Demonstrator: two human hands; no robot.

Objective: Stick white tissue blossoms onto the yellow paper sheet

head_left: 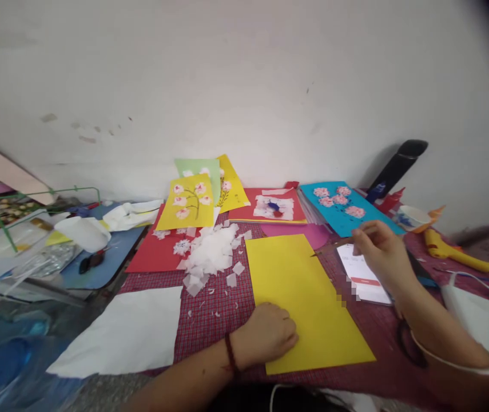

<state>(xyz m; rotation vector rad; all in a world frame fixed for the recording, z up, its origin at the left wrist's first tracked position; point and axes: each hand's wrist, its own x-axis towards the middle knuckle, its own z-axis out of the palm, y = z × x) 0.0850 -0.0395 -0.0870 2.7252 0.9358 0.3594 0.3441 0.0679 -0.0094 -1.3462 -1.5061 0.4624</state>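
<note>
A blank yellow sheet (299,286) lies on the red checked tablecloth (218,315) in front of me. My left hand (267,335) rests on the sheet's near left edge with the fingers curled under, pressing it down. My right hand (379,249) hovers over a phone (362,277) to the right of the sheet, fingers pinched on a thin brown stick (330,246) that points left toward the sheet. A pile of white tissue squares (210,254) lies left of the sheet.
Finished flower cards stand at the back: yellow (186,203), red (274,207), blue (342,209). A white sheet (128,332) lies near left. A black bottle (396,166), small bowl (411,217), yellow glue gun (454,252) and scissors (409,343) are on the right. Clutter fills the left shelf.
</note>
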